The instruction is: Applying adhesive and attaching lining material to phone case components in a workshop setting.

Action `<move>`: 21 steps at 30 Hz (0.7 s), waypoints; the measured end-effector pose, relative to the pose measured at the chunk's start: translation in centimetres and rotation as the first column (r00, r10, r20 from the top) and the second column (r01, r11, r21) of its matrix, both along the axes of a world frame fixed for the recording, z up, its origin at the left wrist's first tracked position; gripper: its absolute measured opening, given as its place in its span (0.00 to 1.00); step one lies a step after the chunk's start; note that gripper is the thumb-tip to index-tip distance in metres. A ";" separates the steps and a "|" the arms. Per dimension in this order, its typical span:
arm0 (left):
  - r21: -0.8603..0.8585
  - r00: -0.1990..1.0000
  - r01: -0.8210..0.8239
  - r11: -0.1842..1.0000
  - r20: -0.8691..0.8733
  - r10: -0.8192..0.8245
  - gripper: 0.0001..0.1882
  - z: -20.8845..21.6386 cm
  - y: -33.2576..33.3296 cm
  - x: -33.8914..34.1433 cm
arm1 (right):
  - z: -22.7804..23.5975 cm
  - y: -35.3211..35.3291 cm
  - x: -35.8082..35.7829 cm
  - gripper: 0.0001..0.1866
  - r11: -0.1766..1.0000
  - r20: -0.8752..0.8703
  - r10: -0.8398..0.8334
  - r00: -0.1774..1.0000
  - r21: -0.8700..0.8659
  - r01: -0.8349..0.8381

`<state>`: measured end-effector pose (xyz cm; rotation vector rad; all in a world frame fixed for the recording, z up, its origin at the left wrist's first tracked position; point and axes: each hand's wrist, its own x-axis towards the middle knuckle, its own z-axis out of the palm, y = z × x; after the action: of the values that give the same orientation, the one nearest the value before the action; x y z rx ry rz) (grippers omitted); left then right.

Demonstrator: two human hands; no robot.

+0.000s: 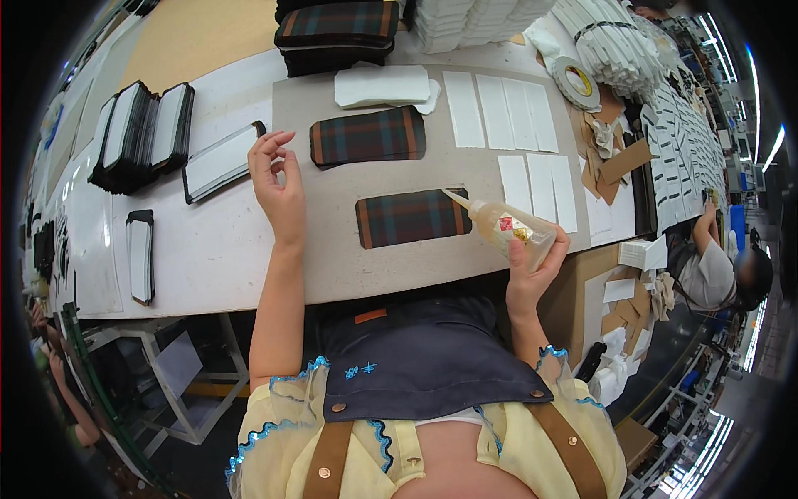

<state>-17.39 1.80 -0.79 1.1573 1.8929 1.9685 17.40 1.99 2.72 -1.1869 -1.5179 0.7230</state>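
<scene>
A clear squeeze bottle [517,231] with a pointed nozzle is gripped in my right hand [536,264], fingers wrapped round its body. Its tip reaches the upper right edge of a dark plaid fabric piece [414,219] lying flat on the grey board; whether it touches I cannot tell. Farther back lies a second plaid piece [367,136]. My left hand [277,179] is raised with loosely curled, parted fingers, holding nothing. It hovers beside the right end of a white panel with dark edging [223,160].
Stacks of dark-edged white panels [133,137] stand at left, with a single narrow panel [140,256] nearer. White strips [499,112] lie in rows on the board, beside a tape roll [576,84]. A plaid stack [337,33] sits at the back. Another person [715,266] works at far right.
</scene>
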 end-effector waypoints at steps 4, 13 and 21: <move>0.013 1.000 -0.004 1.000 0.005 0.004 0.11 0.2 -0.1 -0.1 | -0.1 -0.3 -0.9 0.31 0.997 -0.011 0.075 0.997 -0.019 -0.075; 0.026 1.000 -0.007 1.000 0.008 0.007 0.11 0.3 -0.2 -0.1 | -0.2 -0.5 -3.9 0.33 0.962 -0.064 0.272 0.960 0.017 -0.272; 0.004 1.000 0.012 1.000 0.006 -0.012 0.12 0.5 -0.4 -0.2 | -1.0 -0.3 -7.1 0.34 0.895 -0.104 0.445 0.890 0.079 -0.438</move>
<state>-17.58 1.38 -0.27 1.1599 1.8750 1.9685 10.27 1.67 1.75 -0.7426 -1.7130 1.0289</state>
